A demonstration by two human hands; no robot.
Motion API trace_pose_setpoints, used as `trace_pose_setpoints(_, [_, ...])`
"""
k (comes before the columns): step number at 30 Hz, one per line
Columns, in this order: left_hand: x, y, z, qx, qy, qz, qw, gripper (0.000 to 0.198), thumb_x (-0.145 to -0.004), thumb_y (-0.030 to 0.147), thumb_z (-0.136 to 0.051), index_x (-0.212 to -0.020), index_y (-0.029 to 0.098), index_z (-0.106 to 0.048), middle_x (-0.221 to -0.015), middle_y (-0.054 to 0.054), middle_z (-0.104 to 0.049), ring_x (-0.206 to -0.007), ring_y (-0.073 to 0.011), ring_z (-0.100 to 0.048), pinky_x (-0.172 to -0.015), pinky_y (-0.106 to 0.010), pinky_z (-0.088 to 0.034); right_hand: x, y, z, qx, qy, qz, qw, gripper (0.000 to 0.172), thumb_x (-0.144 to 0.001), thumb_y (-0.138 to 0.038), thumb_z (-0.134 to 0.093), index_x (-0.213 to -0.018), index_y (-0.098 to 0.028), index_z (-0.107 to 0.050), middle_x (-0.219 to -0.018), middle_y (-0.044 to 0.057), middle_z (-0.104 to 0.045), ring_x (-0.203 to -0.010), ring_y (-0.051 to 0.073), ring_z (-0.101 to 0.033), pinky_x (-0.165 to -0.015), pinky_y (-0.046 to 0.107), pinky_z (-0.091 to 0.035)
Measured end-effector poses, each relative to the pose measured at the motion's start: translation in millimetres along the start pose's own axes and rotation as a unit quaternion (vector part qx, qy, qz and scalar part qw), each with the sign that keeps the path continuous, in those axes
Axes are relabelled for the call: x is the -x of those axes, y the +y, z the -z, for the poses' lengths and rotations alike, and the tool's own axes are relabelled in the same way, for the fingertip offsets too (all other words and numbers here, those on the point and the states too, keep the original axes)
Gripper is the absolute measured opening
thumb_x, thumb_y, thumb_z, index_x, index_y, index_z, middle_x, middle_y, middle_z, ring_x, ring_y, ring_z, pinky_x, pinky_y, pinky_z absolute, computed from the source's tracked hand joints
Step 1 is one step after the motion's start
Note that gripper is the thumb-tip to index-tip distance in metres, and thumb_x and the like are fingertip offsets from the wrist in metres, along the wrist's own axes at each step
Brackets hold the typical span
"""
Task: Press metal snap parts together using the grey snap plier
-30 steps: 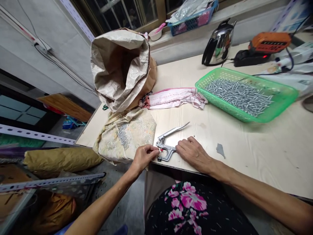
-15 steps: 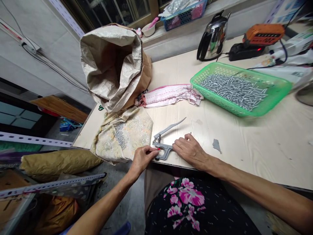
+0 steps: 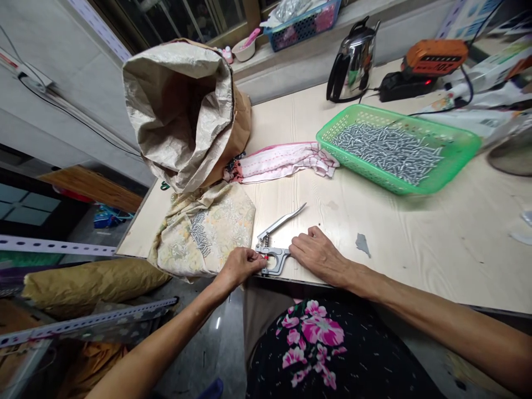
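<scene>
Grey snap-fastener pliers (image 3: 279,259) lie at the table's front edge, their upper lever raised and apart from the lower handle. My right hand (image 3: 318,254) is closed around the end of the lower handle. At the jaw, the thumb and fingers of my left hand (image 3: 243,265) are pinched together beside a small red part (image 3: 266,256). Whatever is between those fingertips is too small to make out. Left of the jaw, a floral cloth (image 3: 233,221) bears a pile of small silvery metal pins (image 3: 200,234).
A green basket (image 3: 374,176) of similar metal pieces stands at the right. Behind the floral cloth is a large open paper sack (image 3: 239,119), with a pink-white cloth (image 3: 282,162) beside it. Farther back are a kettle (image 3: 352,61) and an orange battery (image 3: 434,57). A grey scrap (image 3: 362,244) lies near my right hand.
The whole view has shifted slightly, so things appear a little farther left. My left fingertips have moved slightly at the jaw, and more of the red part shows. My right hand keeps its grip.
</scene>
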State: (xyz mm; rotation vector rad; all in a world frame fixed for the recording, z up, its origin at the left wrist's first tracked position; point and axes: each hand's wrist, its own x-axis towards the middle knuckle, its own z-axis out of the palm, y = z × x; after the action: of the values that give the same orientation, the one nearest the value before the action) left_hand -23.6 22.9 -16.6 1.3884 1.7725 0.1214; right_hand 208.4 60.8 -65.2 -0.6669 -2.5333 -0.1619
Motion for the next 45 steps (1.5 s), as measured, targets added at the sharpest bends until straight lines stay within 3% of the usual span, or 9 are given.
trace_pose_setpoints(7, [1.9,-1.1,-6.4,0.054,0.004,0.031,0.998,0.045,-0.061,0.055,-0.067,-0.067,0.01,-0.07,-0.052,0.003,-0.05,-0.053,-0.0098,-0.039,-0.052,-0.022,-0.026,2.9,-2.0,-2.4,0.004,-0.003,-0.012,1.0,0.027,-0.094,-0.003,-0.039,-0.077,-0.018,-0.054,-0.071,0.001,-0.051,-0.068,0.017,-0.037,-0.069,0.035,-0.024])
trace_pose_setpoints(17, [10.1,10.2,-6.0,0.015,0.021,0.033,0.999,0.043,-0.066,0.056,-0.06,-0.057,0.014,-0.064,-0.05,0.004,-0.042,-0.053,-0.0101,-0.035,-0.052,-0.023,-0.024,2.4,-1.9,0.5,-0.028,-0.03,-0.026,0.999,0.024,-0.094,-0.006,-0.041,-0.078,-0.018,-0.055,-0.073,0.002,-0.054,-0.069,0.017,-0.04,-0.069,0.035,-0.025])
trace_pose_setpoints(21, [9.4,8.1,-7.3,0.017,0.023,0.027,0.999,0.044,-0.066,0.057,-0.059,-0.058,0.014,-0.065,-0.051,0.003,-0.042,-0.054,-0.0108,-0.036,-0.054,-0.024,-0.025,3.5,6.9,8.0,-0.073,-0.091,-0.056,0.992,0.012,-0.094,-0.028,-0.053,-0.09,-0.018,-0.059,-0.095,0.006,-0.062,-0.087,0.021,-0.05,-0.078,0.037,-0.033])
trace_pose_setpoints(25, [6.9,2.0,-10.6,0.044,0.025,0.027,0.998,0.046,-0.063,0.058,-0.06,-0.063,0.013,-0.068,-0.053,0.002,-0.048,-0.056,-0.0122,-0.04,-0.056,-0.024,-0.029,1.9,31.3,12.3,-0.105,-0.115,-0.097,0.983,0.075,-0.078,-0.062,-0.066,-0.132,-0.014,-0.046,-0.146,0.022,-0.035,-0.13,0.037,-0.033,-0.1,0.052,-0.03])
trace_pose_setpoints(29, [8.2,1.8,-11.7,0.047,0.035,0.037,0.998,0.044,-0.063,0.057,-0.06,-0.063,0.013,-0.068,-0.053,0.002,-0.049,-0.056,-0.0123,-0.042,-0.055,-0.024,-0.029,-7.7,54.3,10.2,-0.122,-0.176,-0.082,0.973,0.1,-0.067,-0.075,-0.066,-0.142,-0.015,-0.037,-0.142,0.022,-0.039,-0.133,0.042,-0.028,-0.102,0.061,-0.027])
trace_pose_setpoints(33, [9.6,4.8,-11.6,0.044,0.048,0.037,0.997,0.041,-0.065,0.053,-0.061,-0.062,0.013,-0.068,-0.052,0.002,-0.048,-0.055,-0.0117,-0.042,-0.053,-0.023,-0.027,-17.6,57.9,12.5,-0.118,-0.195,-0.071,0.971,0.094,-0.065,-0.07,-0.071,-0.136,-0.013,-0.044,-0.124,0.019,-0.054,-0.114,0.036,-0.046,-0.098,0.056,-0.033])
trace_pose_setpoints(40, [10.6,-0.9,-12.4,0.001,0.045,0.031,0.999,0.036,-0.075,0.046,-0.061,-0.066,0.012,-0.069,-0.054,0.002,-0.053,-0.055,-0.013,-0.048,-0.055,-0.024,-0.031,-15.0,43.6,23.5,-0.123,-0.181,-0.077,0.973,0.06,-0.076,-0.052,-0.073,-0.118,-0.014,-0.054,-0.105,0.012,-0.061,-0.094,0.027,-0.052,-0.084,0.042,-0.041])
trace_pose_setpoints(43, [18.2,0.9,-17.8,-0.076,0.137,-0.034,0.987,0.03,-0.083,0.041,-0.059,-0.075,0.014,-0.068,-0.071,-0.004,-0.062,-0.069,-0.018,-0.057,-0.064,-0.027,-0.042,-11.4,35.6,26.9,-0.134,-0.176,-0.086,0.971,0.048,-0.081,-0.041,-0.071,-0.117,-0.014,-0.054,-0.1,0.01,-0.061,-0.09,0.025,-0.051,-0.077,0.037,-0.043])
trace_pose_setpoints(45, [19.5,7.9,-22.5,-0.146,0.21,-0.13,0.958,0.025,-0.086,0.039,-0.059,-0.092,0.016,-0.067,-0.095,-0.009,-0.065,-0.09,-0.023,-0.06,-0.079,-0.033,-0.047,-9.0,31.5,26.7,-0.136,-0.167,-0.094,0.972,0.049,-0.083,-0.038,-0.07,-0.121,-0.012,-0.052,-0.102,0.011,-0.061,-0.091,0.025,-0.051,-0.076,0.037,-0.044])
